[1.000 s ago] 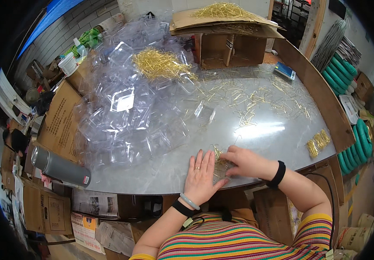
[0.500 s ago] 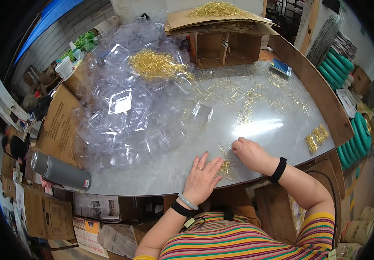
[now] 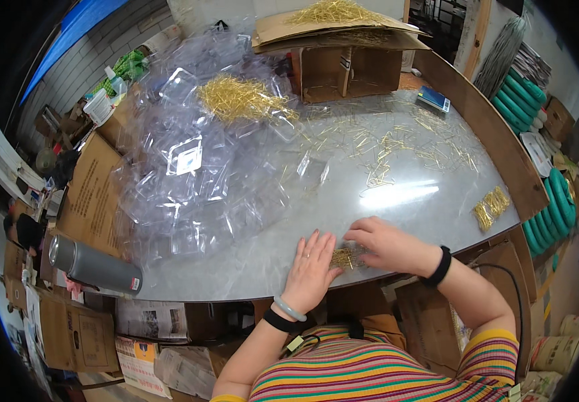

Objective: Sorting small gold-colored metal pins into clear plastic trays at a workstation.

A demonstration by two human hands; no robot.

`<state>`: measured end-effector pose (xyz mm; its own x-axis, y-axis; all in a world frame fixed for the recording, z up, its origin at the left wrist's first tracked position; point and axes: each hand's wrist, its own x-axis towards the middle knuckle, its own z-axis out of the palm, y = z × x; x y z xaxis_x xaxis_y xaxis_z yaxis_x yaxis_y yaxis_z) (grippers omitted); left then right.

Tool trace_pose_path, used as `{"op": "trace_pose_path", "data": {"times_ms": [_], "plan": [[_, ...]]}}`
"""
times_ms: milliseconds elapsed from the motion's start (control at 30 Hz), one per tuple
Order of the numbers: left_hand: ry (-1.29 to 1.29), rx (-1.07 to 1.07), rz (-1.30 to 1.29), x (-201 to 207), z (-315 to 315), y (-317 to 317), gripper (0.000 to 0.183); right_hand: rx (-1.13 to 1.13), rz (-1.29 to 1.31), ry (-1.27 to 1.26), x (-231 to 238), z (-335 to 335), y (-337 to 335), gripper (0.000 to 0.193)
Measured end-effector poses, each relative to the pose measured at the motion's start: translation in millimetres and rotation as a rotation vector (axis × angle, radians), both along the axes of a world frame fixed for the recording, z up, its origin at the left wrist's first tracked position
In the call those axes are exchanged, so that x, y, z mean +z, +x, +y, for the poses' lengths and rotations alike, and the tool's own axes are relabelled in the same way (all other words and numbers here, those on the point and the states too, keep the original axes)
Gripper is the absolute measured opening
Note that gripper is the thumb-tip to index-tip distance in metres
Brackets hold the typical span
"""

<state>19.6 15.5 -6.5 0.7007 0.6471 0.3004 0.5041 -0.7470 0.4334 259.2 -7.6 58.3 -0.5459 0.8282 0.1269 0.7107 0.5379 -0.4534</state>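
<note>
Between my hands a small bunch of thin gold-coloured wire pieces [image 3: 344,258] lies on the grey tabletop near its front edge. My left hand [image 3: 309,266] rests flat along its left side, fingers stretched and thumb near the bunch's near side. From the right, my right hand [image 3: 393,246] curves over the far and right edges, index finger and thumb apart; its other fingers are partly hidden. Farther off, loose gold wire pieces [image 3: 384,155] are scattered over the table. A neat gold wire bundle [image 3: 491,208] sits at the right edge.
Clear plastic boxes [image 3: 189,194] pile up on the left, with a gold wire heap [image 3: 239,99] on top. A grey bottle [image 3: 98,264] lies at the front left. Behind stand a cardboard box [image 3: 316,74] and a small blue-topped device [image 3: 433,99]. A wooden rim [image 3: 497,141] bounds the right side.
My right hand has lowered toward the bunch, and its fingers now reach left over the far edge. My left fingers have drawn closer together and straightened beside it.
</note>
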Motion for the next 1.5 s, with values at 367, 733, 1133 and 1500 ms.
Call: {"op": "trace_pose_path", "data": {"times_ms": [367, 733, 1133, 1500], "plan": [[0.024, -0.027, 0.027, 9, -3, -1, 0.062, -0.503, 0.153, 0.272, -41, -56, -46, 0.055], [0.069, -0.025, 0.080, 5, -4, -1, 0.059, -0.582, 0.361, 0.240, -55, -58, -75, 0.062], [-0.199, -0.013, -0.244, 8, 1, -10, 0.090, -0.113, 0.281, 0.044, -36, -22, -48, 0.079], [-0.094, 0.233, -0.062, 34, -19, -48, 0.067, -0.243, 0.149, 0.173, -37, -31, -64, 0.053]]}}
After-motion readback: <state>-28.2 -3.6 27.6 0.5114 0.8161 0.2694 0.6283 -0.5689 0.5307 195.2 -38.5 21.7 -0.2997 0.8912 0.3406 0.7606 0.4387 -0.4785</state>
